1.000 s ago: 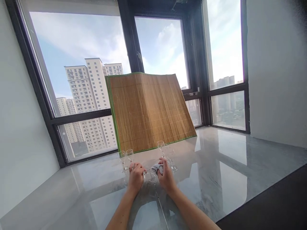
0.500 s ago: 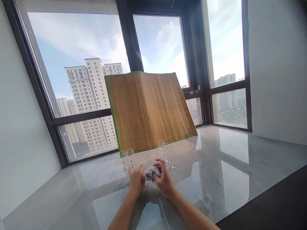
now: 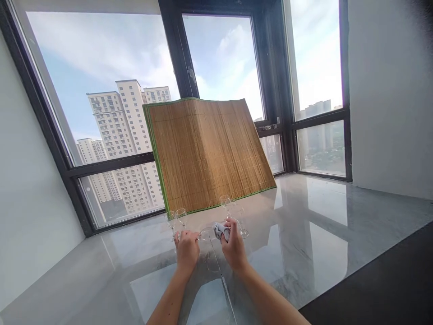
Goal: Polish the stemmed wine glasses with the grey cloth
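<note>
My left hand (image 3: pixel 186 248) is closed round the stem end of a clear wine glass (image 3: pixel 204 234), which lies sideways in the air between both hands. My right hand (image 3: pixel 233 246) pinches a small grey cloth (image 3: pixel 221 230) against the bowl end of that glass. Both hands hover just above the glossy marble counter (image 3: pixel 304 253). Two small stemmed glasses (image 3: pixel 177 219) stand upright just beyond my left hand. Another pair of glasses (image 3: pixel 233 212) stands beyond my right hand.
A folded bamboo mat (image 3: pixel 209 153) with green edging leans upright against the window frame (image 3: pixel 176 58) behind the glasses. White walls close in on the left and right. A dark strip runs along the counter's near right edge (image 3: pixel 389 289).
The grey cloth has moved along the glass toward its bowl end. The held glass now lies more level between my hands. The view has shifted slightly.
</note>
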`<action>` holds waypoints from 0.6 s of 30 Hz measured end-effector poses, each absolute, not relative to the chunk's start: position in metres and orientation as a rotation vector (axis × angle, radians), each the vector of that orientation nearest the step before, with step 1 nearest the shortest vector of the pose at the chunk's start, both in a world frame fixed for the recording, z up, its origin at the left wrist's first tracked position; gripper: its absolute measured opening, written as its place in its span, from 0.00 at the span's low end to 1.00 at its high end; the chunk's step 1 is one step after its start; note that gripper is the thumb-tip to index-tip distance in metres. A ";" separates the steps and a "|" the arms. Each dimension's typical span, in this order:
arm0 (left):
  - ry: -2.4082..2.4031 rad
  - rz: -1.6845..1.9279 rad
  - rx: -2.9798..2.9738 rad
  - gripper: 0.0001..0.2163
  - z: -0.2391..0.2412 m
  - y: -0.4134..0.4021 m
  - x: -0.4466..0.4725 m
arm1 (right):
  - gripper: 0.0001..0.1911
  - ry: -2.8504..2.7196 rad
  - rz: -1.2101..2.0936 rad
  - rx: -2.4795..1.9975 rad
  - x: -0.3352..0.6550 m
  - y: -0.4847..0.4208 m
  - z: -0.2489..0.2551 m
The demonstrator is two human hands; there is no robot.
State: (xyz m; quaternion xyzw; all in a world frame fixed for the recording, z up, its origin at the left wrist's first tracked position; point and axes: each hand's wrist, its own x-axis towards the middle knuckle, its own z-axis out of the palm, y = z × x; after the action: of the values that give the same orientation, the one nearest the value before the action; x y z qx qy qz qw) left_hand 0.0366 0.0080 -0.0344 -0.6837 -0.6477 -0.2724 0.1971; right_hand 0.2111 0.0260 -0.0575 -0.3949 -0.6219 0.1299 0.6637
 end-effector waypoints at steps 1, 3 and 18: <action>-1.812 -0.763 -1.915 0.16 -0.034 0.007 0.037 | 0.23 -1.405 0.300 -0.904 0.211 0.027 -0.058; -1.804 -0.760 -1.932 0.17 -0.033 0.007 0.037 | 0.26 -1.424 0.322 -0.902 0.211 0.027 -0.059; -1.772 -0.795 -2.053 0.19 -0.037 0.018 0.024 | 0.26 -1.312 1.118 -0.652 0.206 0.018 -0.046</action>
State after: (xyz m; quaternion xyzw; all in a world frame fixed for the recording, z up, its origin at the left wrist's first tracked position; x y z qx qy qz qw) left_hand 0.0243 0.0183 -0.0370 -0.7173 -0.6194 -0.2777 0.1571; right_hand 0.2064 0.0183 -0.0461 -0.2816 -0.5672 0.4833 0.6046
